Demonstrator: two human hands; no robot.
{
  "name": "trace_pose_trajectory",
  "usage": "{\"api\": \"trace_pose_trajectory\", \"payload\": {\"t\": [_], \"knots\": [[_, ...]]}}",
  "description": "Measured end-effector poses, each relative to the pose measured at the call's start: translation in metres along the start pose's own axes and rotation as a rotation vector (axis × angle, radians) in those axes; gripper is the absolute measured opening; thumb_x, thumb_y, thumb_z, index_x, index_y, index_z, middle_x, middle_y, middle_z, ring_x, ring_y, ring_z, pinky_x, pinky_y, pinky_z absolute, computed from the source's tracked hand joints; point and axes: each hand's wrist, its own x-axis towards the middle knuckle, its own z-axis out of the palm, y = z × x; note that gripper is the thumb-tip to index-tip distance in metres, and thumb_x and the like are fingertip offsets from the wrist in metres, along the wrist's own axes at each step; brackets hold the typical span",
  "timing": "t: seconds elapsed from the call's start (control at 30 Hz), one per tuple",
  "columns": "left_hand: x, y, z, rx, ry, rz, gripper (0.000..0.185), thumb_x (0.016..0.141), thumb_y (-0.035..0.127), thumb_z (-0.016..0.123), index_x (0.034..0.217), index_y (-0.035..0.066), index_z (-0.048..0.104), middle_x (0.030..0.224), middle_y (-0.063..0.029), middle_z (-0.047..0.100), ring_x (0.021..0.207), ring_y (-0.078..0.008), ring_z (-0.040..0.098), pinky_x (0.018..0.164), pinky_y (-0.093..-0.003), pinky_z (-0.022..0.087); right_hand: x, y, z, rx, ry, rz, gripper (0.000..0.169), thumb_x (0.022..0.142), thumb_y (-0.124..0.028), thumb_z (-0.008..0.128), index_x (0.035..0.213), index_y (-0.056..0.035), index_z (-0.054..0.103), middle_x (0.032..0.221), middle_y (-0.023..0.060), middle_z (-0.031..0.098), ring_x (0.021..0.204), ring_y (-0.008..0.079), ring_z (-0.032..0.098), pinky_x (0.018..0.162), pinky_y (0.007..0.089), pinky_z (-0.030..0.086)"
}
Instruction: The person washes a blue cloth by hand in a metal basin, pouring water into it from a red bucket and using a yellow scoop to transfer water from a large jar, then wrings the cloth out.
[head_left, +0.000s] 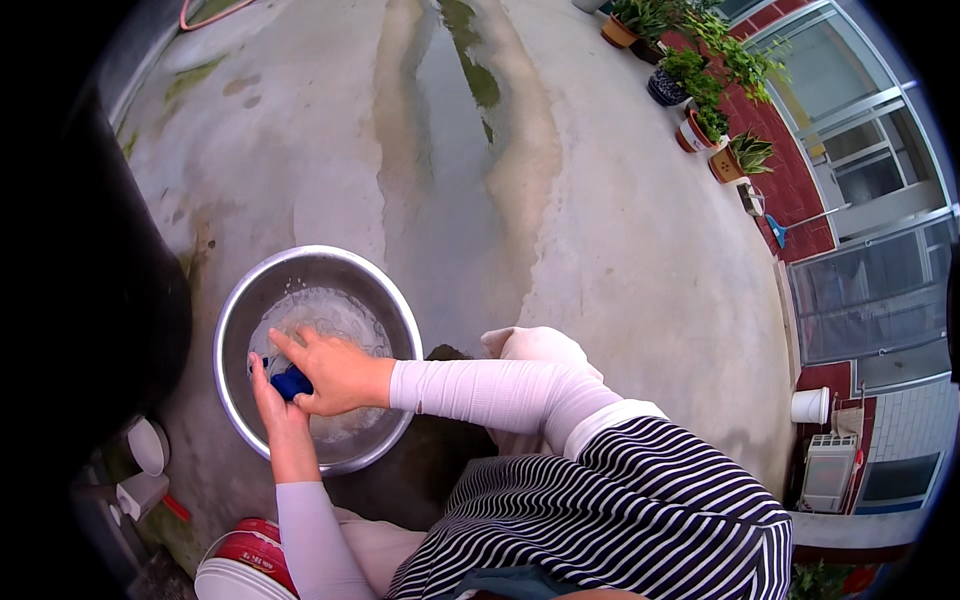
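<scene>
A round metal basin (225, 352) stands on the concrete ground, holding foamy, cloudy water (360, 319). Over the water my left hand (281, 412) reaches up from below, its palm against a bunched dark blue cloth (291, 383). My right hand (334, 373) comes in from the right and lies partly over the cloth, thumb near the base of my left hand and fingers spread beyond. The cloth is pressed between both hands, and parts of it are hidden by them. Light sleeves cover both forearms.
A red bucket (259, 546) with a white lid is close by at the lower left, near white containers (148, 447). A large black shape fills the left edge. Wet concrete stretches ahead; potted plants (726, 163) and a blue broom (778, 229) line the right wall.
</scene>
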Motion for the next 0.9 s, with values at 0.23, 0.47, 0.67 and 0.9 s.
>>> {"api": "trace_pose_trajectory", "payload": {"t": [0.23,0.47,0.67,0.9], "knots": [[-0.018,-0.014,0.009,-0.063,-0.085,0.085,0.054,0.084,0.044,0.059,0.119,0.004,0.047,0.113,-0.0118,0.054,0.102,-0.0237,0.056,0.085,-0.0378,0.049,-0.001,0.016,0.030,-0.453,0.240,-0.318,0.084,0.063,-0.008,0.067,0.137,-0.0018,0.028,0.126,0.0256,0.040,0.112,0.0371,0.048,0.071,0.0390,0.053],[-0.030,-0.005,0.024,0.276,-0.131,0.443,0.022,0.088,0.020,0.060,0.102,0.002,0.057,0.095,-0.0089,0.062,0.090,-0.0163,0.060,0.076,-0.0298,0.049,0.012,0.020,0.022,0.296,0.084,-0.040,0.024,0.062,-0.009,0.066,0.079,0.0051,0.056,0.067,0.0234,0.060,0.067,0.0362,0.062,0.065,0.0403,0.050],[-0.040,0.002,0.018,0.309,-0.296,0.362,0.017,0.092,0.018,0.053,0.087,0.001,0.057,0.085,-0.0094,0.062,0.085,-0.0172,0.060,0.076,-0.0296,0.049,0.007,0.029,0.030,1.023,-0.444,0.380,0.013,0.059,-0.006,0.066,0.068,-0.0016,0.057,0.056,0.0087,0.054,0.041,0.0156,0.052,0.036,0.0262,0.038],[0.000,0.004,0.001,0.019,-0.017,0.204,0.034,0.092,0.035,0.052,0.116,0.012,0.052,0.106,-0.0086,0.056,0.095,-0.0200,0.057,0.082,-0.0353,0.049,0.011,0.008,0.019,-0.002,0.081,-0.018,0.068,0.063,-0.006,0.068,0.123,0.0109,0.039,0.105,0.0277,0.054,0.087,0.0342,0.062,0.067,0.0373,0.051]]}}
